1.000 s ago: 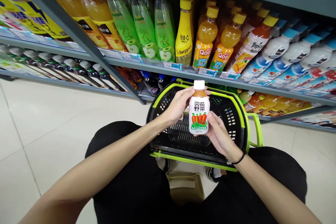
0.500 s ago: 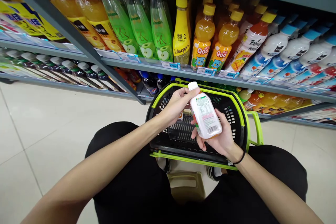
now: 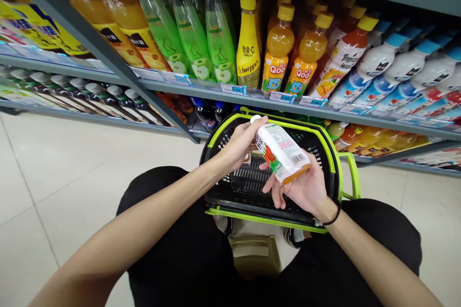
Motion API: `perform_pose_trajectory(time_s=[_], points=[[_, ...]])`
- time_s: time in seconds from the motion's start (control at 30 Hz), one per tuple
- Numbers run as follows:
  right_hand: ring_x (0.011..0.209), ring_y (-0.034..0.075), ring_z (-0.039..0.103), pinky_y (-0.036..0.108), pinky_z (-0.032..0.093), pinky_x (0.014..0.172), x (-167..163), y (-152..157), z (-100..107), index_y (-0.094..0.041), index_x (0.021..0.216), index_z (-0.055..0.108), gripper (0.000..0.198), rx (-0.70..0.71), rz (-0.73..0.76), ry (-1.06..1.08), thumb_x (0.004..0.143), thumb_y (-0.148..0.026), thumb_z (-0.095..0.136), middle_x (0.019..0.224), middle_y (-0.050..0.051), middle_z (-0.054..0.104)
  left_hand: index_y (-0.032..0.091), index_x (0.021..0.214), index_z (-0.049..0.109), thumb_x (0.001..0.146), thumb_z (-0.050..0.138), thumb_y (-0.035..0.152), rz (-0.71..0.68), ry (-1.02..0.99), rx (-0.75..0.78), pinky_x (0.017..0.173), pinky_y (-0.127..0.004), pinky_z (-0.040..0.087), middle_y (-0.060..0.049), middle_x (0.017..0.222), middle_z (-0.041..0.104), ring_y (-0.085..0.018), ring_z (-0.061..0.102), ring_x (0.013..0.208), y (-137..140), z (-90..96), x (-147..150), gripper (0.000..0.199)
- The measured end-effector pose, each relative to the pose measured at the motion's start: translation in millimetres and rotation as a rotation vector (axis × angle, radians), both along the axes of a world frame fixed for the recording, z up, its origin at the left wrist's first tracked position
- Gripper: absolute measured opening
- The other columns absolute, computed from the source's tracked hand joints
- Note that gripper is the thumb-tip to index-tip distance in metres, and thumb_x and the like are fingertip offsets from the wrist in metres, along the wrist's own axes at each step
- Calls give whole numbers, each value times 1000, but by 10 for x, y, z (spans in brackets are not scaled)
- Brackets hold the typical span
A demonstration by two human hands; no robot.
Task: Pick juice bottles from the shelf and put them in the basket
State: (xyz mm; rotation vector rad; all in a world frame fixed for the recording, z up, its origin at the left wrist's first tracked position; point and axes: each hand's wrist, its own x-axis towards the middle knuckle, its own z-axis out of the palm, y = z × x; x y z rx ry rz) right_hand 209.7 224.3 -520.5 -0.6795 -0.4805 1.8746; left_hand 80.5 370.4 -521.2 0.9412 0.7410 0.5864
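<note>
A juice bottle (image 3: 283, 151) with a white cap and a white label showing carrots and a barcode is held tilted over the shopping basket (image 3: 331, 146). My left hand (image 3: 239, 144) grips it by the neck, thumb lying near the cap. Its base rests against the palm of my right hand (image 3: 311, 189), whose thumb is at the bottle's side and whose other fingers curl loosely below. The basket is black with lime-green edging. Inside it lies a small item (image 3: 247, 159), mostly hidden by my left hand.
A shelf (image 3: 201, 90) of drinks runs across the front: green apple bottles (image 3: 198, 48), a yellow Schweppes bottle (image 3: 248, 50), Qoo bottles (image 3: 275, 57) and white, blue-capped bottles (image 3: 382, 64). A lower shelf holds dark bottles (image 3: 97, 98). Between my feet stands a brownish stool (image 3: 255, 261).
The bottle has turned about its length, bringing the carrot picture into view, and leans more to the left. My left hand has shifted slightly left with its neck.
</note>
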Motion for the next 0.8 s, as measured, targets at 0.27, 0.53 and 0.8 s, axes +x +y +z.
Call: perform_pose_trajectory(time_s=[0.27, 0.53, 0.8], points=[[83, 25, 73, 30, 59, 54, -206, 15, -115, -14, 117, 71, 44, -51, -361, -264, 90, -49, 73, 106, 12, 75, 16, 100, 61, 78, 83, 66, 166, -144, 24, 76, -32, 58, -13, 103, 78, -25, 74, 91, 36, 45, 43, 58], [105, 21, 70, 36, 61, 94, -172, -63, -239, -24, 150, 48, 83, 261, -592, -1063, 79, -32, 91, 121, 7, 66, 16, 101, 63, 87, 62, 80, 86, -218, 87, 82, -35, 59, -15, 112, 78, -25, 75, 93, 84, 115, -43, 66], [116, 26, 68, 42, 61, 98, 5, -32, -288, -23, 151, 49, 76, 370, -715, -1503, 85, -32, 85, 129, 12, 61, 15, 99, 70, 97, 50, 73, 72, -149, 351, 83, -32, 53, -9, 98, 75, -21, 69, 90, 174, 21, -50, 61]])
